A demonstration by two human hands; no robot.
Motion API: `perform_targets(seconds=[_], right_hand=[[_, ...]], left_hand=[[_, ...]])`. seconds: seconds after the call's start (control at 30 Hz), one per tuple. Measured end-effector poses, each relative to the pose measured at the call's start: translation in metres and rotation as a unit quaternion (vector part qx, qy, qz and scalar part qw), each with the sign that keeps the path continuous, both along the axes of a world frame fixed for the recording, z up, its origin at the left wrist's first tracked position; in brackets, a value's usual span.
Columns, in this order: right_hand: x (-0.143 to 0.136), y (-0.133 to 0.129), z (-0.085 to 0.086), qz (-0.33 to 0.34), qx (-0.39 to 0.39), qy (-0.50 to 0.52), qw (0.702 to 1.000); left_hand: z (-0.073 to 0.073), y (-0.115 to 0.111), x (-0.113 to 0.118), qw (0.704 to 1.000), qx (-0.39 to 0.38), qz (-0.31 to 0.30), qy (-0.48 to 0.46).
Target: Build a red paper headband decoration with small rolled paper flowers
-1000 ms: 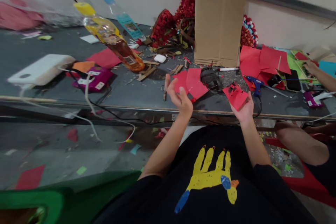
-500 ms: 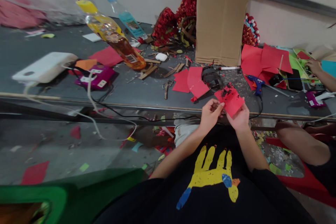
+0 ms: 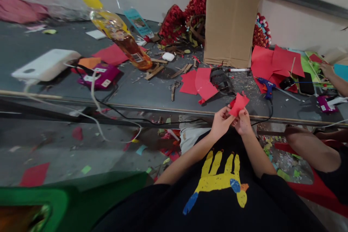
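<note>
A folded piece of red paper [image 3: 239,104] is held between both hands over the table's front edge. My left hand [image 3: 222,120] pinches its lower left side, fingers closed. On the lower right, my right hand [image 3: 243,122] grips it with thumb and fingers. The paper's dark-marked face is mostly hidden by the fold. Just beyond the hands lie cut red paper pieces [image 3: 206,84] and a dark strap-like item [image 3: 221,79]. A blue glue gun [image 3: 266,86] rests to the right of my hands, its cable hanging over the edge.
A tall cardboard piece [image 3: 232,18] stands at the back. Two bottles, one of amber drink [image 3: 122,36], lean in view at left near a white power bank [image 3: 47,65] and purple box [image 3: 102,76]. Another person's hand [image 3: 327,70] is at far right. Cables cross the table edge.
The red paper went from opened out with its black-marked side showing to folded over. My right hand has moved left, closer to my left hand.
</note>
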State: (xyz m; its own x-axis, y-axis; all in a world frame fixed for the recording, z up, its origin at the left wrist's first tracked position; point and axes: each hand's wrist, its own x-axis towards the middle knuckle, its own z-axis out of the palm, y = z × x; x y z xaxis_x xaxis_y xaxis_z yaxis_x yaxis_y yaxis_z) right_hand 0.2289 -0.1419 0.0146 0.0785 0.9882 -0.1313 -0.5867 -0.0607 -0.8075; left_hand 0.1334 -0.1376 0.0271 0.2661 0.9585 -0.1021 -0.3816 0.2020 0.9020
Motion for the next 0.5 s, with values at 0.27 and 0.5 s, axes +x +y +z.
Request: perform_targets(seconds=[0.27, 0.5], right_hand=[[0.003, 0.0, -0.006, -0.043, -0.05, -0.029, 0.997], [0.001, 0.001, 0.002, -0.118, -0.043, -0.032, 0.992]], left_hand=[[-0.015, -0.006, 0.006, 1.0, 0.019, -0.01, 0.018], [-0.029, -0.012, 0.01, 0.999, 0.044, -0.005, 0.024]])
